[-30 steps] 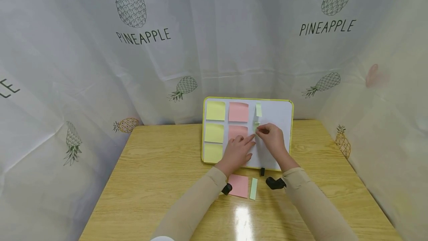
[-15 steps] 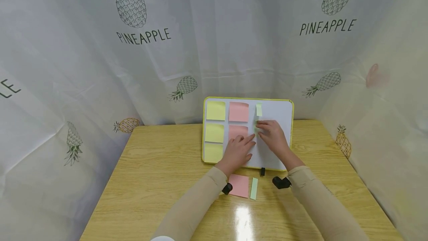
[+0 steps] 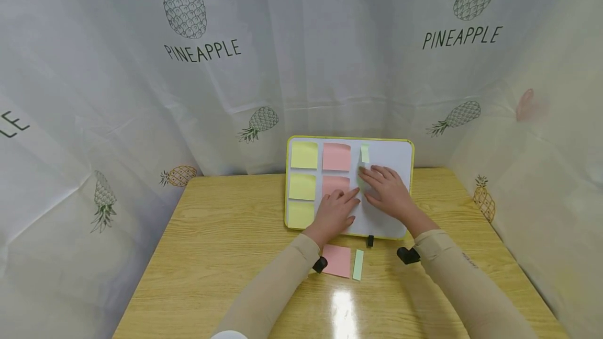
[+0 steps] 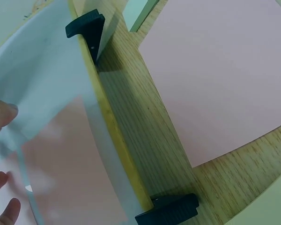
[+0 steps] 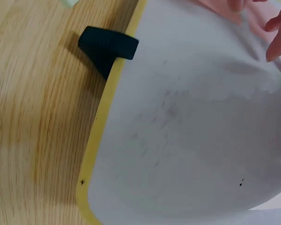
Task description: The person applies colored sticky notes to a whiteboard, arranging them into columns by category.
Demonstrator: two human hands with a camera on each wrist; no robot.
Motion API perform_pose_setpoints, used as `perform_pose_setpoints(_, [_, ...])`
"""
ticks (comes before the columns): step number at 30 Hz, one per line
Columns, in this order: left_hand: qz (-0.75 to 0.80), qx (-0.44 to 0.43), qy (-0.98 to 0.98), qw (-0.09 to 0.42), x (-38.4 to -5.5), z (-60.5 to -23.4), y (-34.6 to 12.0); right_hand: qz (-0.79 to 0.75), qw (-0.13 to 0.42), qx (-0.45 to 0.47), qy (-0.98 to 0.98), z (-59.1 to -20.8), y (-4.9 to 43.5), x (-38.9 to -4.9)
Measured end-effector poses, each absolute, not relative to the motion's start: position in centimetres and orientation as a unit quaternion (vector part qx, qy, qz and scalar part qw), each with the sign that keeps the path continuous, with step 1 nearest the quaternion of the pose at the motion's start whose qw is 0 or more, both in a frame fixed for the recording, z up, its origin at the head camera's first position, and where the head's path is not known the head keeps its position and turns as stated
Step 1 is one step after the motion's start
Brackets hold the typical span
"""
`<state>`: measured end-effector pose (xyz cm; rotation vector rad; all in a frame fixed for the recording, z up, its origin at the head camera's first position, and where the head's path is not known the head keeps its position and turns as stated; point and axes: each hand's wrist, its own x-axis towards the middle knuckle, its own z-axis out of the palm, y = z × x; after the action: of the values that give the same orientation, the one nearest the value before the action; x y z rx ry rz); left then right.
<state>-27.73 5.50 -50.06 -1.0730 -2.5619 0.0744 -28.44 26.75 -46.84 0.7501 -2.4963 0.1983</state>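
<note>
A whiteboard (image 3: 388, 153) with a yellow frame stands tilted on the table. My right hand (image 3: 388, 190) presses its straight fingertips on the board, over a second green sticky strip that is mostly covered. Just above those fingers hangs another green sticky strip (image 3: 365, 154). My left hand (image 3: 334, 214) rests on the board with fingers spread, the index finger reaching toward the covered strip. Under and around it are pink sticky notes (image 3: 336, 157); the lowest one (image 4: 75, 168) shows in the left wrist view. Yellow sticky notes (image 3: 303, 156) line the board's left side.
On the wooden table (image 3: 226, 213), in front of the board, lie a pink sticky-note pad (image 3: 337, 261) and a narrow green pad (image 3: 358, 266). Black feet (image 4: 89, 28) hold the board's lower edge. A pineapple-print curtain (image 3: 325, 67) hangs behind.
My right hand goes from pinching at the second green strip to laying straight fingers over it, its wrist shifting right. My left hand stays in place.
</note>
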Motion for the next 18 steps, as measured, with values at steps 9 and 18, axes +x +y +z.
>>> perform_pose_setpoints(9, [0.020,-0.388,-0.901,0.194,-27.83,-50.10,5.54,0.075,0.237,0.281,-0.927,-46.93,27.47,-28.26])
perform_pose_setpoints(18, [0.019,-0.382,-0.907,0.175,-27.72,-50.00,5.59,0.102,0.205,0.259,-0.938,-46.49,27.45,-27.99])
